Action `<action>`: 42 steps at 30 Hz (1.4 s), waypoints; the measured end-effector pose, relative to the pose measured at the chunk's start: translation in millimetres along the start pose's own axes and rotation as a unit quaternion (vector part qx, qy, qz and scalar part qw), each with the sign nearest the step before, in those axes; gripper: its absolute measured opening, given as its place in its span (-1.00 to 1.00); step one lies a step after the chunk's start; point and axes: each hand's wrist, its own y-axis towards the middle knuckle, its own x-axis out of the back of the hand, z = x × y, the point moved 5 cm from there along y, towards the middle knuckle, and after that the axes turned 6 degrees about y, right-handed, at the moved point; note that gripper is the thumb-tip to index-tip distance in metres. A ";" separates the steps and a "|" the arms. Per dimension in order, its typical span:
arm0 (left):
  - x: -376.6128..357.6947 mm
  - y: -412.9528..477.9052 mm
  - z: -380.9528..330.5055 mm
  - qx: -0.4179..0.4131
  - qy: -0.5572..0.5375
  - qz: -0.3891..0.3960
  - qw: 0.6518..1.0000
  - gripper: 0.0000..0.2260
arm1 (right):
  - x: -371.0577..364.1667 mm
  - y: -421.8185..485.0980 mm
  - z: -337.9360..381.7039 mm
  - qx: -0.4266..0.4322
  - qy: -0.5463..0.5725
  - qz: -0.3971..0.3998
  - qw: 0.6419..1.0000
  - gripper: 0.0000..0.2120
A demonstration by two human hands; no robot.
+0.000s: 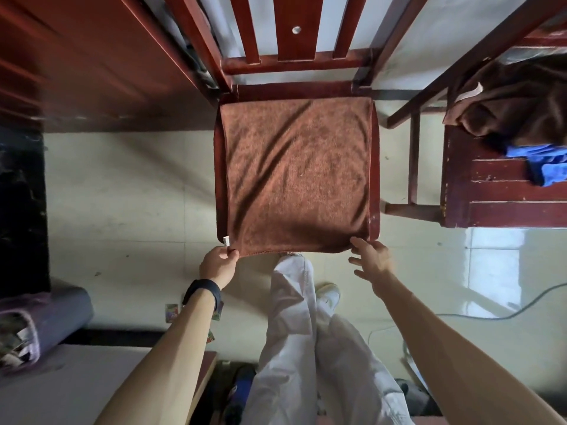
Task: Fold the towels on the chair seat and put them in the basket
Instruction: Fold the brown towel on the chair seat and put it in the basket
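A brown towel [296,176] lies spread flat over the seat of a red wooden chair [375,167], covering nearly all of it. A small white tag sits at the towel's near left corner. My left hand [218,264] pinches that near left corner at the seat's front edge. My right hand [369,256] is at the near right corner with fingers spread and fairly straight; its fingertips touch the towel's edge without gripping it. A purple basket [46,323] lies at the lower left, partly out of view.
A second red chair [503,191] at the right carries a dark brown towel [521,105] and a blue towel [543,164]. A dark wooden cabinet [76,56] fills the upper left. A white surface [76,391] lies at the bottom left. A cable [491,314] runs on the tiled floor.
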 end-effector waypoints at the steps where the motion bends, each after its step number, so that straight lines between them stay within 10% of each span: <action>1: -2.5 0.1 0.7 0.008 -0.019 0.014 1.000 -0.84 | 1.2 0.4 0.8 0.007 -0.010 -0.008 1.000 -0.80; 7: -20.7 1.4 7.7 0.068 -0.230 0.088 0.967 -0.95 | 19.3 13.4 -7.1 0.010 -0.055 -0.052 0.997 -0.82; 25: -1.0 2.1 2.6 0.013 -0.249 0.001 0.968 -0.99 | 24.8 5.3 -7.4 0.097 -0.037 -0.085 0.991 -0.89; 42: 199.0 -210.9 -107.5 -0.140 -0.294 0.014 0.945 -0.87 | 126.6 -232.5 158.4 0.221 0.089 -0.038 0.970 -0.72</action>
